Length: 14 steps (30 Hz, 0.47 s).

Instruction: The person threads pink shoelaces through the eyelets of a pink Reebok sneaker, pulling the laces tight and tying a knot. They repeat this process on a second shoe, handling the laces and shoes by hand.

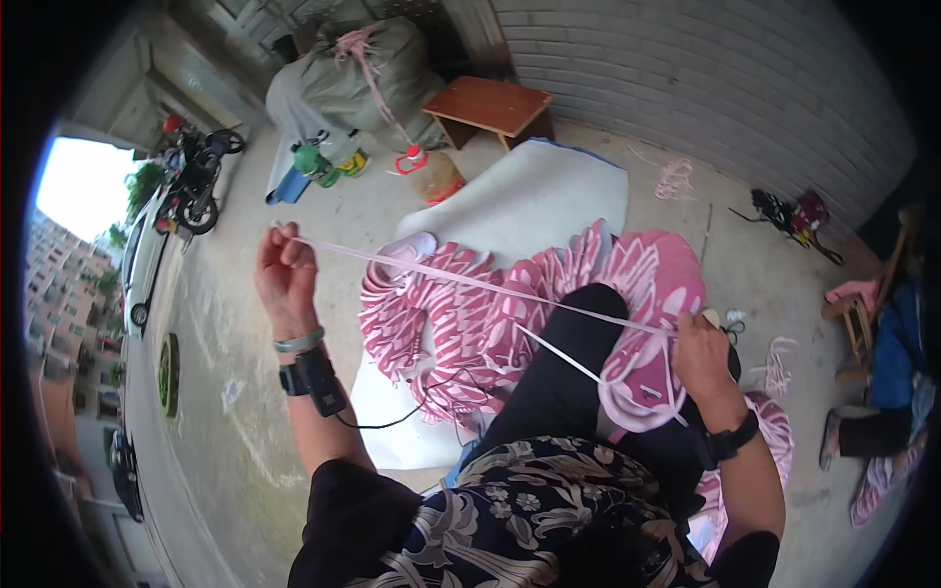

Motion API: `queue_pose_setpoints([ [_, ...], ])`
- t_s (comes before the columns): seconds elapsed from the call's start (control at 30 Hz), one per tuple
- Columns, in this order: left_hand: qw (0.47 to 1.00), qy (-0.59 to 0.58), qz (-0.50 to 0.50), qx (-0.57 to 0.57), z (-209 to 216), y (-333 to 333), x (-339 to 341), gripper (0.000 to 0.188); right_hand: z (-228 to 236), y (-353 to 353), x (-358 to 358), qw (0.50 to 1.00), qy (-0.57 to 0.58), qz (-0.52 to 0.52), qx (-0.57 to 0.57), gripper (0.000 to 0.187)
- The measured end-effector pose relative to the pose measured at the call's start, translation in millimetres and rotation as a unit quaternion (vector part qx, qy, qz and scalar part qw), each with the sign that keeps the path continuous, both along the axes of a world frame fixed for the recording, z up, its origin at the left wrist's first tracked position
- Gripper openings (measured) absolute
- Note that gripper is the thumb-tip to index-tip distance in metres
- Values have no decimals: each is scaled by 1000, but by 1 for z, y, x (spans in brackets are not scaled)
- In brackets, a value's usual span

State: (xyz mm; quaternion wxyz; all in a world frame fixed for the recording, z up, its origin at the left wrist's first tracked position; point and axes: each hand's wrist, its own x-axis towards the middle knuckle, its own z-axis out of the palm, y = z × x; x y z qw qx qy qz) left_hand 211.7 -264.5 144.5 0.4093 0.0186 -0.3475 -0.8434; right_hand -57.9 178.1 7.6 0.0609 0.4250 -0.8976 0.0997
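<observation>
A flat pink shoelace (490,287) stretches taut across my lap between my two hands. Its far end is pinched in my raised left hand (287,277), out to the left with the fingers closed. My right hand (701,361) is closed on the lace at its other end, next to a pink shoe upper (642,387) with a pale rim. That upper rests by my right thigh, and a white strip sticks out from it to the left. Whether my right fingers also grip the upper is hidden. Many pink and white patterned uppers (451,304) lie in rows before my knees.
A white sheet (529,196) lies under the uppers. Beyond it stand a jug with a red handle (431,174), a small wooden table (490,106) and a large grey-green sack (363,73). Loose pink laces (674,180) lie on the concrete. Another person's leg (867,433) shows at right.
</observation>
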Motion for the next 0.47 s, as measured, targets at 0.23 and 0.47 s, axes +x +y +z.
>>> queue_pose_setpoints([
  [0.23,996,-37,50,58,-12,18,-15,17,-11,22,-8,996,-56,32,-61,31],
  [0.47,990,-77,74,88,-23,18,-12,18,-19,10,-34,967,-242,-41,-75,24],
])
